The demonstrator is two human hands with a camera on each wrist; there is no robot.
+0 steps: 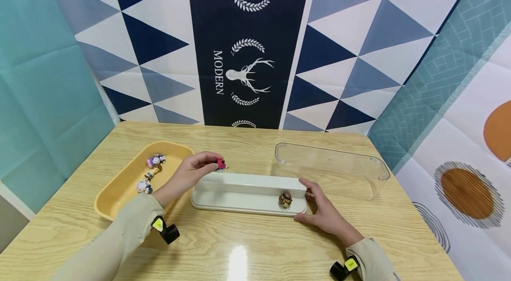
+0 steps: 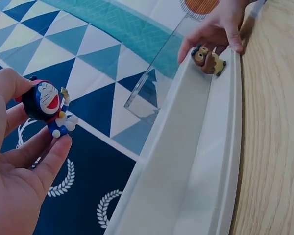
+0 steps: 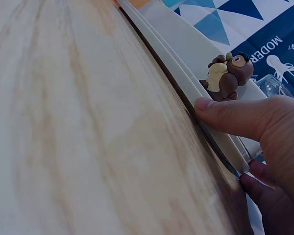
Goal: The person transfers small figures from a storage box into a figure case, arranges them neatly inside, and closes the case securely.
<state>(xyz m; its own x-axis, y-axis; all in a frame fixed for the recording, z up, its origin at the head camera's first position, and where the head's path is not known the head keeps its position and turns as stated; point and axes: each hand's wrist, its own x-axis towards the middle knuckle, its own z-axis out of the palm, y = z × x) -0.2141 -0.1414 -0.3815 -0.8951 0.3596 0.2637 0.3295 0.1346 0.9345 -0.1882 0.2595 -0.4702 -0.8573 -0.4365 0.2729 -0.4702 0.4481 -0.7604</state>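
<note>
My left hand pinches a small blue, white and red Doraemon figurine between thumb and fingers. It is held over the back left end of a white stepped display base. The figurine's face, with its open red mouth, shows in the left wrist view. At the base's right end my right hand grips it, the thumb on the front edge and the fingers at the back corner. A brown and cream figurine with a dark cap stands on the lower step, close to my right hand.
On the left a yellow tray holds several small figurines, partly behind my left forearm. A clear plastic cover lies behind the base at the right. A patterned cloth hangs along the table's back edge.
</note>
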